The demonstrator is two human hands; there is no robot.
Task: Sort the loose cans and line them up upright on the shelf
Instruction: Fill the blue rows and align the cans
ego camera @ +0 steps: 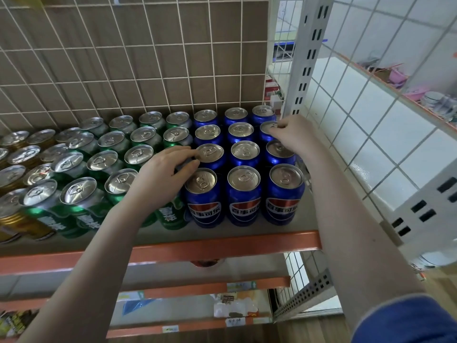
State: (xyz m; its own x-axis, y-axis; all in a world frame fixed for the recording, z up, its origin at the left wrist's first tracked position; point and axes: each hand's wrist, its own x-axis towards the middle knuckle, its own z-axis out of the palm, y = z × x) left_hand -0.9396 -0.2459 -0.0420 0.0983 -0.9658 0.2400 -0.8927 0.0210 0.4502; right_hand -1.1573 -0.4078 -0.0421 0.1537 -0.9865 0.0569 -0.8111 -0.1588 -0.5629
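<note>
Upright cans fill the shelf [222, 241] in rows: blue cans [243, 194] on the right, green cans [81, 201] in the middle, gold cans [14, 219] at the left. My left hand [164, 175] reaches in between the green and blue blocks, its fingers curled round a can there that it mostly hides, fingertips by the lid of a blue can [210, 153]. My right hand [293, 133] pinches the top rim of a blue can [268, 128] in the rightmost column, second row from the back.
A white wire grid [148, 58] backs the shelf. A white slotted upright [306, 60] and a wire side panel [371, 120] close the right side. Orange-edged lower shelves [197, 285] with packets lie below.
</note>
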